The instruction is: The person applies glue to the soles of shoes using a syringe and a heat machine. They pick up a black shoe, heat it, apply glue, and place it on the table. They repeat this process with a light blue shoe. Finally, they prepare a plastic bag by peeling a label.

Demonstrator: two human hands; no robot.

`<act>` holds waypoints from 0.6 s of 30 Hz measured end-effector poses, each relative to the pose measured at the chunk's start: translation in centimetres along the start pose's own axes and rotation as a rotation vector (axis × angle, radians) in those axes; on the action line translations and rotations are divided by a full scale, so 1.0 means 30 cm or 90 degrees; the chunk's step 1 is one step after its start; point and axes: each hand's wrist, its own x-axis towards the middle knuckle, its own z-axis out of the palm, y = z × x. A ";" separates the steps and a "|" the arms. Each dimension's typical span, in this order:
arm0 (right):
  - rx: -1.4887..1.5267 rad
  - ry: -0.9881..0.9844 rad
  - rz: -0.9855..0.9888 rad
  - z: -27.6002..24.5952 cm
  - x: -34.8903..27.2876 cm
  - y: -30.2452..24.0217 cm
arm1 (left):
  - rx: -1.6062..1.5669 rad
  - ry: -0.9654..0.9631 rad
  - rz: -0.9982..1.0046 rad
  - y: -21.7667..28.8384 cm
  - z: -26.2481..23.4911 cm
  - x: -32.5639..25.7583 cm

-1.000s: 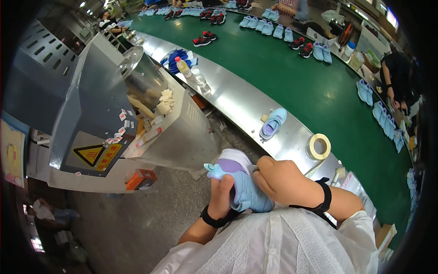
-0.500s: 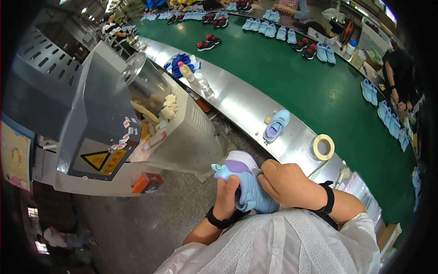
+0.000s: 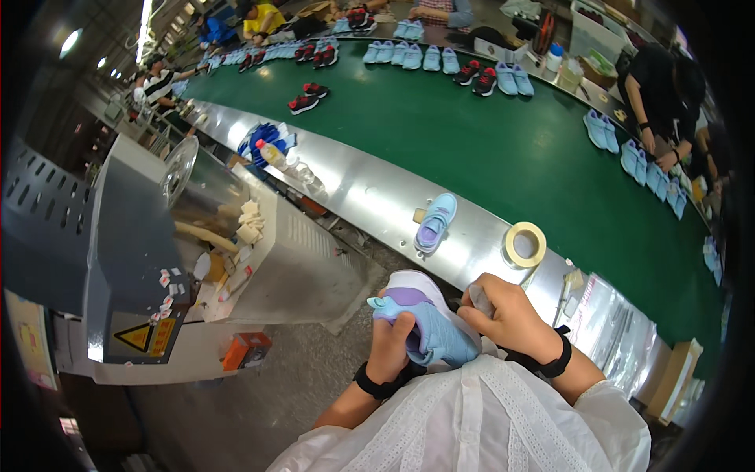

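Note:
My left hand (image 3: 387,346) grips a light blue sneaker (image 3: 447,337) with lilac parts and a white sole, held in front of my white shirt. The thumb lies by its opening, and the other fingers are mostly hidden. Just right of the sole, my right hand (image 3: 510,316) is closed around a small greyish, translucent block (image 3: 480,300). A gap shows between that hand and the sole's edge. A matching blue sneaker (image 3: 436,223) stands on the metal ledge (image 3: 370,185), beside a small tan block (image 3: 419,215).
A tape roll (image 3: 525,262) and clear plastic bags (image 3: 617,334) lie on the ledge to the right. Bottles (image 3: 272,154) and blue gloves (image 3: 262,141) sit farther left. The green belt (image 3: 440,130) carries paired shoes; co-workers line its far side. A grey machine (image 3: 134,236) stands at left.
My right hand has drawn back to the right, off the sneaker, and the block in it shows more. The sneaker has turned slightly, baring more sole. The view has shifted rightward.

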 end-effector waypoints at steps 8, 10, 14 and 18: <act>0.080 0.006 0.087 -0.061 0.023 -0.005 | 0.079 -0.106 -0.136 0.042 0.088 0.041; 0.068 0.000 0.119 -0.075 0.024 -0.001 | 0.096 -0.119 -0.153 0.049 0.102 0.046; 0.198 0.031 0.114 -0.076 0.010 0.015 | 0.112 -0.127 -0.182 0.050 0.113 0.053; 0.211 -0.015 0.139 -0.092 0.012 0.012 | 0.123 -0.145 -0.189 0.054 0.113 0.057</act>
